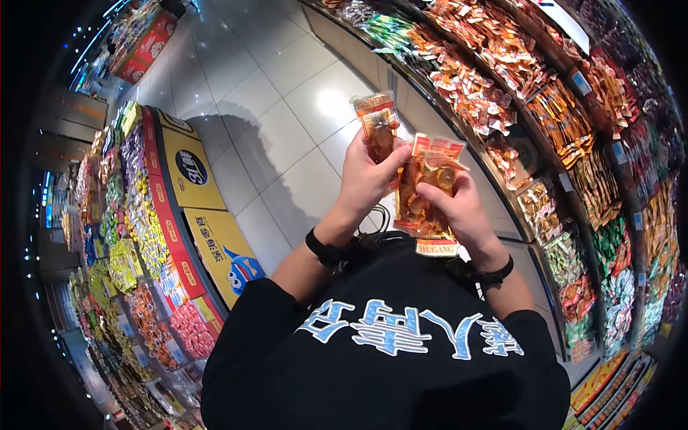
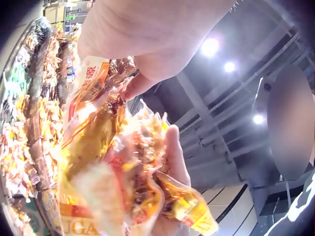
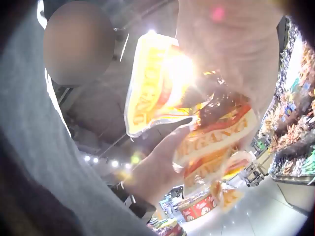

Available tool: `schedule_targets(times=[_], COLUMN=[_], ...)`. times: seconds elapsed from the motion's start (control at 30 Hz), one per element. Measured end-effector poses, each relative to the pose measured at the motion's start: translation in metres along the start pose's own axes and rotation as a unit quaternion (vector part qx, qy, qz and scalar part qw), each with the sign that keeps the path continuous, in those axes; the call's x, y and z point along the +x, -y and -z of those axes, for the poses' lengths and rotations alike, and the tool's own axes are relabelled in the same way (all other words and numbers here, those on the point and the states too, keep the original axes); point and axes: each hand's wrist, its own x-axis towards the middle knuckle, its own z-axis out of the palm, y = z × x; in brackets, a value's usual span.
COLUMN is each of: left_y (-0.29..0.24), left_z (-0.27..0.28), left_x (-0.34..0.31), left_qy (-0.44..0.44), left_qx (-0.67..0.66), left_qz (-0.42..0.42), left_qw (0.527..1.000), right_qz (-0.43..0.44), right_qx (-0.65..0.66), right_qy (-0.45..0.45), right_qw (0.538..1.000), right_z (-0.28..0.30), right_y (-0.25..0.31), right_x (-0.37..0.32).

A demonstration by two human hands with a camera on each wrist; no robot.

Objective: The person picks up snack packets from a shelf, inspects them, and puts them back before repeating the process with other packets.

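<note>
Both hands hold clear plastic snack packets with brown food inside, up in front of the chest. My left hand (image 1: 358, 179) grips one packet (image 1: 378, 136), its thumb across the front and its red-lettered top end upward. Close beside it, my right hand (image 1: 464, 211) holds several overlapping packets (image 1: 412, 204), thumb pressed over them; the lowest end reads WUGANG. The left thumb tip meets the upper edge of this bunch. In the left wrist view, shiny packets (image 2: 93, 137) hide much of the right hand. A bright, glaring packet (image 3: 147, 88) sticks out in the right wrist view.
Sloped shelves of wrapped snacks (image 1: 494, 50) run along the right. On the left stands a candy display (image 1: 143, 201) with a yellow and red front panel (image 1: 208, 236). Grey floor tiles (image 1: 287, 136) lie between them. A red-fronted stand (image 1: 149, 46) is farther off.
</note>
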Motion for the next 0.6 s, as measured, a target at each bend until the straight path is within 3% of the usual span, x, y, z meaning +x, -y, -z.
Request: schedule_targets(times=[0.13,0.27,0.33,0.43,0.5,0.53,0.6], left_y=[0.004,-0.002,0.002,-0.003,0.001,-0.001,-0.005], left_z=[0.003,0.011,0.021,0.032,0.037,0.037,0.037], left_x=[0.0,0.003,0.007,0.007,0.014,0.017,0.012], left_qy=[-0.02,0.006,0.025,0.046,0.073,0.085,0.053], left_qx=[0.029,-0.156,-0.184,-0.045,0.116,0.195,0.231], left_qz=[0.02,0.072,0.049,0.005,-0.168,-0.253,-0.279], left_qw=[0.999,0.985,0.981,0.998,0.976,0.944,0.931], right_qz=[0.009,0.021,0.018,0.006,-0.018,-0.056,-0.088], right_qx=[-0.007,-0.019,0.0,-0.001,0.006,0.014,-0.016], right_qy=[-0.022,-0.056,-0.036,0.006,0.036,0.1,0.17], right_qw=[1.0,0.998,0.999,1.0,0.999,0.993,0.981], right_z=[0.007,0.017,0.034,0.044,0.049,0.059,0.064], right_y=[-0.009,0.004,0.009,0.019,0.018,0.011,0.004], right_x=[0.005,0.002,-0.002,-0.015,-0.03,-0.033,-0.043])
